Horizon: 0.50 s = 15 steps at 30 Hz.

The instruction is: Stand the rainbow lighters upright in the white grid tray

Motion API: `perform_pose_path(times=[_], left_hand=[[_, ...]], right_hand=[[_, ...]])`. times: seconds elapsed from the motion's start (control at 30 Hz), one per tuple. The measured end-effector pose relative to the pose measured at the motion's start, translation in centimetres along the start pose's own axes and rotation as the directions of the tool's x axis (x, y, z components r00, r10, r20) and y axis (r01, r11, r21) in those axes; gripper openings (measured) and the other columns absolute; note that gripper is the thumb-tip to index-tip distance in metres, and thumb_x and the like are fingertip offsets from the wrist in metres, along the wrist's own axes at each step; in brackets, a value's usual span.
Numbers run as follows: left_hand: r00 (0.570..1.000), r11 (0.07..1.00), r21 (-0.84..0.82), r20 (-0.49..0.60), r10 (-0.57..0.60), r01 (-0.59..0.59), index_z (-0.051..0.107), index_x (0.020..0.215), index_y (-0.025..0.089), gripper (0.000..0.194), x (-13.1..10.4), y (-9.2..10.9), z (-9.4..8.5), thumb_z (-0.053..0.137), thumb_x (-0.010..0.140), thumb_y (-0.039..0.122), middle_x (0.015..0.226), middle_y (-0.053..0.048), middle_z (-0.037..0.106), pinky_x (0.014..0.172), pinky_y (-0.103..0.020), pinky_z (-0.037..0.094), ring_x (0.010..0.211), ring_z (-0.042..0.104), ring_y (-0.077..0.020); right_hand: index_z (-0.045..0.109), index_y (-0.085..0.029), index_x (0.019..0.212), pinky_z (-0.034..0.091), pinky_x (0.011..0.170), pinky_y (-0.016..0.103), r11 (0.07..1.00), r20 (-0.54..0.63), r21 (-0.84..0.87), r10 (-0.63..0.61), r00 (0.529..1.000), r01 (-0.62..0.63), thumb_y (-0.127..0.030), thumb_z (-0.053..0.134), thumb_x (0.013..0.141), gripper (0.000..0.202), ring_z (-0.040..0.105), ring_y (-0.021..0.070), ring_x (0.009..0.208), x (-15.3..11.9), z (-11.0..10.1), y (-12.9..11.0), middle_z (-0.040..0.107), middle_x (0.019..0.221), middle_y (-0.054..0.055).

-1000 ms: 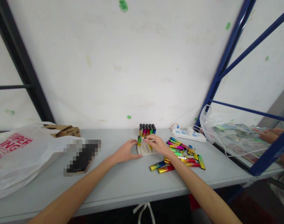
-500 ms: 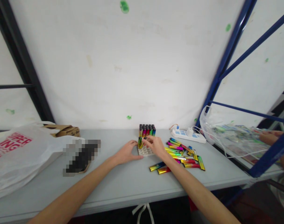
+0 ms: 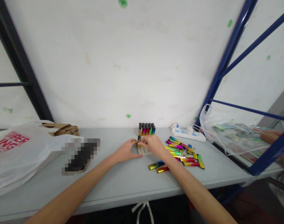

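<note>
A grey table (image 3: 123, 183) spans the lower view. At its 9 o'clock lies a white bag (image 3: 18, 155); toward 3, a loose pile of lighters (image 3: 179, 156). The left hand (image 3: 125, 152) curves round the pale tray's (image 3: 143, 151) 9 o'clock edge; how firmly, I cannot tell. The right hand (image 3: 154, 145) pinches a lighter (image 3: 139, 140) at the tray's 10 o'clock corner. Upright lighters (image 3: 146, 128) stand beyond, at 12.

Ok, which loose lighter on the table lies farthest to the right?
The green-and-gold lighter at the far right end, lying nearly front to back; the red lighters just left of it lie crosswise.
</note>
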<state>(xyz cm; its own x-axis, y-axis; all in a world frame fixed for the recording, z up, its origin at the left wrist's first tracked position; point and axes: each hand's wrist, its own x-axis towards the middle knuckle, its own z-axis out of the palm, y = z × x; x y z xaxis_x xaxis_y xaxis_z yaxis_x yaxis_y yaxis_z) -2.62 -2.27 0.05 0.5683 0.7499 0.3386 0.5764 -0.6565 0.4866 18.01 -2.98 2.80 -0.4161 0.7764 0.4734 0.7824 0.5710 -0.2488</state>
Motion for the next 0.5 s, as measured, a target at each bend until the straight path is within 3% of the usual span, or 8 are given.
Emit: perform_pose_path(times=[0.13, 0.23, 0.33, 0.4, 0.5], left_hand=[[1.000, 1.000, 0.003, 0.003, 0.003, -0.003, 0.068, 0.115, 0.020, 0.060, 0.1, 0.0, -0.1, 0.077, 0.072, 0.061, 0.121, -0.013, 0.067, 0.100, -0.044, 0.050, 0.111, 0.064, -0.0338], [1.000, 1.000, 0.006, 0.016, 0.008, -0.008, 0.066, 0.118, 0.018, 0.065, 0.1, -0.2, -0.1, 0.075, 0.073, 0.065, 0.121, -0.013, 0.066, 0.102, -0.044, 0.049, 0.113, 0.063, -0.0336], [1.000, 1.000, 0.002, 0.025, 0.005, -0.005, 0.065, 0.119, 0.018, 0.065, 0.1, -0.6, -0.2, 0.075, 0.074, 0.064, 0.126, -0.013, 0.064, 0.105, -0.043, 0.048, 0.116, 0.062, -0.0328], [1.000, 1.000, -0.008, 0.025, 0.003, -0.003, 0.065, 0.118, 0.019, 0.064, 0.1, -0.8, -0.3, 0.075, 0.073, 0.063, 0.128, -0.012, 0.064, 0.106, -0.043, 0.047, 0.118, 0.062, -0.0325], [0.999, 1.000, -0.014, 0.030, 0.012, -0.011, 0.065, 0.117, 0.020, 0.063, 0.1, -0.9, -0.5, 0.075, 0.073, 0.064, 0.128, -0.012, 0.064, 0.107, -0.043, 0.047, 0.118, 0.062, -0.0322]], right_hand=[[0.070, -0.020, 0.084, 0.040, 0.068, 0.028, 0.999, 0.069, 0.023, 0.024, 0.997, -0.025, -0.048, 0.060, 0.098, 0.034, 0.062, 0.0194, 0.068, -1.8, -2.3, -0.5, 0.070, 0.074, 0.007], [0.073, -0.022, 0.101, 0.045, 0.076, 0.030, 0.994, 0.224, 0.110, -0.032, 0.974, 0.007, -0.045, 0.059, 0.098, 0.027, 0.065, 0.0212, 0.079, -4.9, -5.3, -0.2, 0.072, 0.086, 0.007], [0.074, -0.026, 0.113, 0.048, 0.086, 0.032, 0.964, 0.348, 0.264, -0.098, 0.932, 0.003, -0.043, 0.070, 0.090, 0.029, 0.065, 0.0221, 0.092, -8.5, -8.1, 0.2, 0.071, 0.108, 0.007], [0.072, -0.028, 0.120, 0.049, 0.092, 0.033, 0.948, 0.401, 0.317, -0.101, 0.911, -0.035, -0.039, 0.074, 0.087, 0.035, 0.065, 0.0234, 0.100, -10.4, -9.0, 0.4, 0.071, 0.115, 0.007], [0.068, -0.030, 0.129, 0.046, 0.103, 0.035, 0.962, 0.394, 0.269, -0.066, 0.917, -0.046, -0.032, 0.067, 0.093, 0.036, 0.062, 0.0249, 0.115, -12.1, -8.8, 0.5, 0.068, 0.126, 0.007]])
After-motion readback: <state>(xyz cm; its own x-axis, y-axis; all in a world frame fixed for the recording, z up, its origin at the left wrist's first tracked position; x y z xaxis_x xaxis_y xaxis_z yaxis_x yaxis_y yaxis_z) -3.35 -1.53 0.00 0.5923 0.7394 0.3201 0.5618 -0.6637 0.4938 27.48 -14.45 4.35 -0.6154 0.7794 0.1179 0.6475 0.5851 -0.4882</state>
